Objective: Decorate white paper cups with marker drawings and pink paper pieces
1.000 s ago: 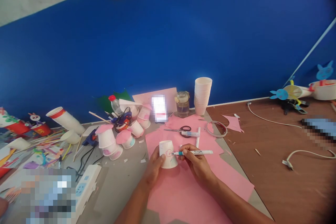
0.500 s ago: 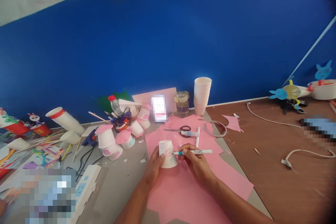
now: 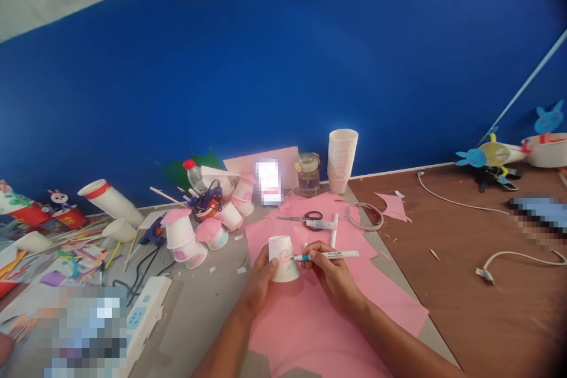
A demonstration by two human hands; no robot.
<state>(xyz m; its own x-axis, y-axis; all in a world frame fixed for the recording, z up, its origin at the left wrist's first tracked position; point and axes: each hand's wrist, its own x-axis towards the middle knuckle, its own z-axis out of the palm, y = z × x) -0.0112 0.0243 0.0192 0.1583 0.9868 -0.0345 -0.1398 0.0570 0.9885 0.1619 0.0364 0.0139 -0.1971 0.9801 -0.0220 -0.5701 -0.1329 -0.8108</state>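
An upside-down white paper cup [image 3: 283, 271] with pink outlines and a small blue-green mark stands over pink paper [image 3: 328, 307]. My left hand [image 3: 261, 277] grips it from the left, thumb across its side. In my right hand [image 3: 330, 274] is a white acrylic marker [image 3: 341, 254] with a teal band, its tip at the cup's right side. Whether the tip touches the cup I cannot tell. Just behind lie scissors [image 3: 312, 218] and white markers [image 3: 322, 225] on the paper.
Behind stand a stack of paper cups [image 3: 341, 159], a glass jar [image 3: 307, 174] and a phone [image 3: 268, 180]. Pink-topped cups [image 3: 177, 229] and a glue gun [image 3: 153, 229] are to the left, near a power strip [image 3: 146, 316]. A roll of tape [image 3: 365, 217] lies right.
Almost nothing differs. The view has shifted very slightly; both hands keep their hold on the cup and the marker.
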